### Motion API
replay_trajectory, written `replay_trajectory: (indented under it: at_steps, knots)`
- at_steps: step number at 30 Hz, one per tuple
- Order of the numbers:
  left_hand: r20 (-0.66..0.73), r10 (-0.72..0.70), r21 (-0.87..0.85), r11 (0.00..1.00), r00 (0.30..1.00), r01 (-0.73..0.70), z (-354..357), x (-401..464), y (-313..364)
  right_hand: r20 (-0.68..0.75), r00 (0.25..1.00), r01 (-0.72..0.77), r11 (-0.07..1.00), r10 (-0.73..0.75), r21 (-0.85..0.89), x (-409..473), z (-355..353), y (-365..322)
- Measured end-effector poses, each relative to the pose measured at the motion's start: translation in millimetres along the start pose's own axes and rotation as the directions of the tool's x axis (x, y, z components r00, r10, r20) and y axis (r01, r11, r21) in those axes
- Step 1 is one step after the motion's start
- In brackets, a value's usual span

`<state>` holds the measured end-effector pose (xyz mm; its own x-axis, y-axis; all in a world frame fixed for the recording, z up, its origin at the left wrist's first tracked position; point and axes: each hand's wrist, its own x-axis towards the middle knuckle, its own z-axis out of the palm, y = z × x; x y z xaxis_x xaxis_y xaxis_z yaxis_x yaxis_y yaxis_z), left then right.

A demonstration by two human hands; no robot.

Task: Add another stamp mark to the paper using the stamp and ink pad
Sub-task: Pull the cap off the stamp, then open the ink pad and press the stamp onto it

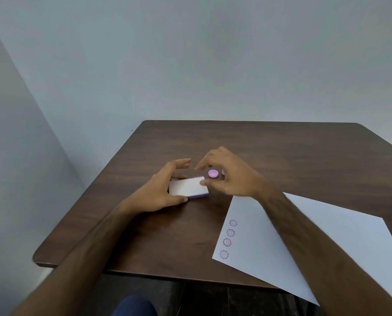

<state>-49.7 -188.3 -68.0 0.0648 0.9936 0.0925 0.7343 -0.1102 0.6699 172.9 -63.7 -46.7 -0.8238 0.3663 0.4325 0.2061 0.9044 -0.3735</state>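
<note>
A small rectangular ink pad (188, 187) with a white lid and purple base lies shut on the brown table (281, 156). My left hand (163, 190) cups its left end, thumb on the front edge and a finger behind it. My right hand (232, 176) hovers at its right end with the thumb tip touching the lid's corner and the fingers spread above. A round pink stamp (213, 173) stands just behind the pad, under my right fingers. The white paper (338, 242) lies to the right, with several purple flower-face marks (228, 238) in a column along its left edge.
A second small pink piece (223, 172) shows beside the stamp, mostly hidden by my right hand. The paper's near corner hangs over the table's front edge. Grey walls close in behind and to the left. My knee (133, 306) is below the table edge.
</note>
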Motion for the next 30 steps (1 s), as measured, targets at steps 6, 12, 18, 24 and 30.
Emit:
replay_trajectory:
  at_steps: [6,12,18,24,30]
  knots:
    - [0.013,0.008,-0.013,1.0,1.0,-0.007,-12.7,-12.1,-14.3,0.314,0.948,-0.028,0.995,0.057,-0.095,1.9,7.3,-12.0]
    - [-0.057,0.022,0.091,0.996,0.998,-0.016,-12.6,-16.5,-17.3,0.366,0.924,-0.098,0.994,0.109,-0.049,1.7,7.7,-16.5]
    - [-0.065,0.063,0.117,0.992,0.996,-0.056,-11.6,-16.6,-16.9,0.333,0.937,-0.122,0.992,0.109,0.018,0.4,9.6,-13.4]
    - [-0.086,0.084,0.038,0.996,0.993,-0.081,-12.6,-16.1,-15.2,0.166,0.977,-0.164,0.971,0.135,0.175,-1.9,8.9,-9.8]
    - [-0.307,0.288,0.146,0.956,0.907,-0.255,-12.1,-13.0,-11.5,0.06,0.961,-0.274,0.899,0.27,0.341,-1.7,11.9,-9.7]
